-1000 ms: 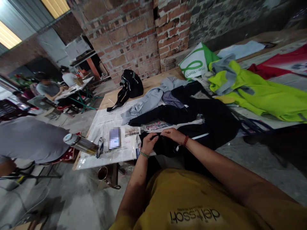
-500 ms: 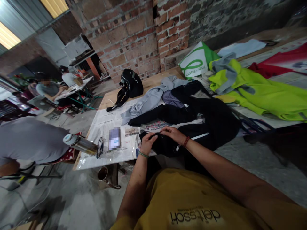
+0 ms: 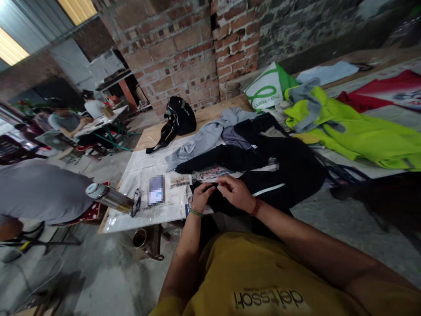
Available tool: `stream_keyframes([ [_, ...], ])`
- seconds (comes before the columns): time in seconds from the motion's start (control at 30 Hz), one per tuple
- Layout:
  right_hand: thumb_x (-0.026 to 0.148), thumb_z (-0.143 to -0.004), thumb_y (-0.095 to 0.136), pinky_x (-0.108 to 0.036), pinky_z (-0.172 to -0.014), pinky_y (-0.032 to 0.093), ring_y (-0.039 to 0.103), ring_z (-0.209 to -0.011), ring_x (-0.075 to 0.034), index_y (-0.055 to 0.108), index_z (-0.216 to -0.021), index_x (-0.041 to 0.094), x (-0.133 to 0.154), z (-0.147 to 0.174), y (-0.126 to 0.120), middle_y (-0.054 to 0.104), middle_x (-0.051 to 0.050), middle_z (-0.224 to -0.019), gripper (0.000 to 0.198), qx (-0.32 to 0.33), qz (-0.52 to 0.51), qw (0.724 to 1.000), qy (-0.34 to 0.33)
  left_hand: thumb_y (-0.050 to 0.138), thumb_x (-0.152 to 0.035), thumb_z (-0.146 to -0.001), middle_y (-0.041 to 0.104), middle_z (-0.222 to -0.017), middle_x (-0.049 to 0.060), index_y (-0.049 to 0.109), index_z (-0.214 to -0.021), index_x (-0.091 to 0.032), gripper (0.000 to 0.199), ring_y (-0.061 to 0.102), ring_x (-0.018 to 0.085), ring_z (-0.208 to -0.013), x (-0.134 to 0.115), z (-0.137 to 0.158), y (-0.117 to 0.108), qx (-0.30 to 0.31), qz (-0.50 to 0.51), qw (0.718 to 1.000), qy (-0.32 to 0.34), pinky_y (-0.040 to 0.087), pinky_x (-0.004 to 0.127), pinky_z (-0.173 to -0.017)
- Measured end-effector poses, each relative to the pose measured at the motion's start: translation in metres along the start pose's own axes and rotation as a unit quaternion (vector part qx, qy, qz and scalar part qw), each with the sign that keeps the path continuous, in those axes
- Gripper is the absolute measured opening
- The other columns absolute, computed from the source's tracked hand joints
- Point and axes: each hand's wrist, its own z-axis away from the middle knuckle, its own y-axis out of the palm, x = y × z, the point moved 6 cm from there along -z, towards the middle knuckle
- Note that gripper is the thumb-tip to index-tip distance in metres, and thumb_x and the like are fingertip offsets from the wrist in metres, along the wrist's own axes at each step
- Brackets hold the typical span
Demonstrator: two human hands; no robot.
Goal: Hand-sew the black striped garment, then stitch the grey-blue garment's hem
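Observation:
A black garment (image 3: 292, 175) with a pale stripe lies over the front of the table, its near part under both my hands. My left hand (image 3: 201, 196), with a green bracelet, pinches the black cloth at its left end between thumb and fingers. Close beside it, my right hand (image 3: 236, 192), wearing a red bead bracelet, is closed with its fingertips at the same edge of cloth. Anything small between the right fingertips is too small to make out. Behind the hands lies a black sleeve-like piece (image 3: 204, 161) next to a grey garment (image 3: 210, 129).
On the newspaper-covered table (image 3: 131, 171) are a phone (image 3: 155, 190), glasses (image 3: 136, 202), a flask (image 3: 110, 197) and a black bag (image 3: 180, 115). A metal mug (image 3: 140, 238) sits below the edge. Right: a yellow-green garment (image 3: 358, 125), green-white bag (image 3: 268, 87). A person in grey (image 3: 42, 191) sits left.
My right hand has moved slightly left, closer to my left hand, and turned so its back shows more. The left hand keeps its pinch on the cloth in nearly the same place.

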Motion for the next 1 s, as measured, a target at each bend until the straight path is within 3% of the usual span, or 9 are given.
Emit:
stream_keyframes([
  [0.13,0.022,-0.075,0.053,-0.027,-0.065,0.046,0.053,-0.066,-0.012,0.059,-0.097,0.021,-0.023,0.004,0.011,0.059,-0.003,-0.082,0.023,-0.009,0.021,1.0,0.01,0.069,-0.032,-0.065,0.065,-0.073,0.0,0.069,-0.076,-0.016,0.02,0.055,0.012,-0.07,0.005,0.002,0.0,0.009,0.027,1.0,-0.011,0.043,0.025,-0.07],
  [0.23,0.022,-0.074,0.055,-0.029,-0.065,0.047,0.054,-0.067,-0.012,0.06,-0.102,0.021,-0.033,0.005,0.016,0.058,-0.005,-0.088,0.028,0.03,0.02,0.999,-0.012,0.069,-0.033,-0.065,0.066,-0.075,0.001,0.07,-0.078,-0.016,0.021,0.057,0.013,-0.072,0.009,0.002,0.0,0.016,0.019,1.0,-0.01,0.044,0.027,-0.073],
  [0.4,0.02,-0.075,0.056,-0.033,-0.078,0.047,0.058,-0.085,-0.017,0.065,-0.091,0.022,-0.035,0.005,0.019,0.061,-0.006,-0.09,0.018,0.033,0.023,0.998,-0.041,0.069,-0.034,-0.067,0.067,-0.076,0.001,0.071,-0.078,-0.016,0.021,0.057,0.013,-0.074,0.008,0.001,0.0,0.029,0.016,0.999,-0.005,0.044,0.027,-0.074],
  [0.8,0.028,-0.081,0.054,-0.028,-0.069,0.046,0.06,-0.068,-0.013,0.067,-0.08,0.02,-0.05,0.005,0.017,0.065,-0.003,-0.075,0.015,-0.005,0.012,1.0,0.0,0.069,-0.034,-0.068,0.067,-0.076,0.002,0.071,-0.08,-0.015,0.022,0.056,0.013,-0.071,0.009,0.002,0.003,0.045,0.01,0.999,-0.011,0.043,0.025,-0.071],
  [1.0,0.025,-0.083,0.05,-0.026,-0.069,0.045,0.058,-0.07,-0.013,0.062,-0.078,0.019,-0.043,0.004,0.017,0.061,-0.002,-0.073,0.014,-0.007,0.037,0.998,-0.05,0.069,-0.035,-0.066,0.066,-0.074,0.002,0.072,-0.077,-0.015,0.022,0.055,0.012,-0.07,0.006,0.001,0.005,0.045,-0.004,0.999,-0.006,0.043,0.025,-0.07],
])
